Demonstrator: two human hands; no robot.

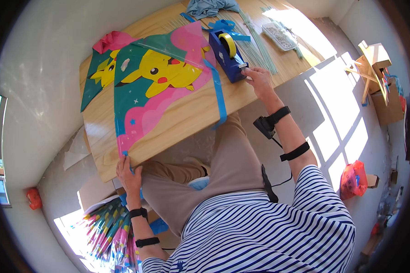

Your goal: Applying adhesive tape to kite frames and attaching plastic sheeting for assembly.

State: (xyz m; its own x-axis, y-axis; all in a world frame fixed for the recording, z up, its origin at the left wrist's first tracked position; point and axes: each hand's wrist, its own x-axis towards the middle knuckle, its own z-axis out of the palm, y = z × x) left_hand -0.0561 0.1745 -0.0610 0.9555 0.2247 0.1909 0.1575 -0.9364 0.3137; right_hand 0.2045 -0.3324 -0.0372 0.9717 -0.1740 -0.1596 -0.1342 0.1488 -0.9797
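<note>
A printed plastic kite (168, 104) lies on the wooden table, teal and pink with a yellow cartoon creature. Its near left corner reaches the table's front edge. There my left hand (130, 177) is closed on that corner, beside a bit of blue. A blue ribbon (219, 98) hangs from the kite's right side over the edge. To the right of the kite stands a blue tape dispenser (234, 68) with a yellow-cored roll (228, 44). My right hand (260, 82) is at its cutter end, thumb and fingers pinched together at the tape's end; the tape itself is barely visible.
Thin pale rods (259, 48) and a clear tray of small parts (279, 36) lie at the back right of the table (168, 136). A second kite (93, 75) lies at the left. Several bundled kites (107, 236) rest below left. A red bag (353, 179) stands on the floor.
</note>
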